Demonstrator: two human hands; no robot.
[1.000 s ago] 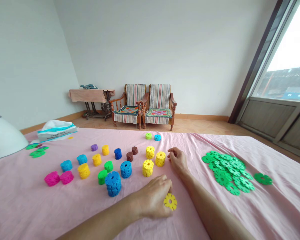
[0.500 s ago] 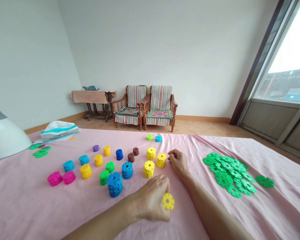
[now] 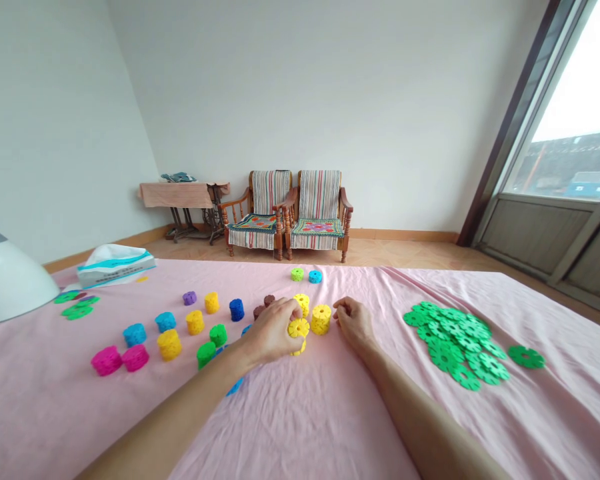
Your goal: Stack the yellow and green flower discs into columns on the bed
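Left fingers (image 3: 292, 309): yellow disc (image 3: 299, 328) is pinched at yellow stack (image 3: 301, 348)
Right fingers (image 3: 341, 304): curled; grip cannot be told

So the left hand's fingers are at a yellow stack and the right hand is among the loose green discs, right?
Not quite. The left hand does have its fingers at a yellow stack, but the right hand is not among the green discs: the head view shows it just right of another yellow stack, apart from the discs.
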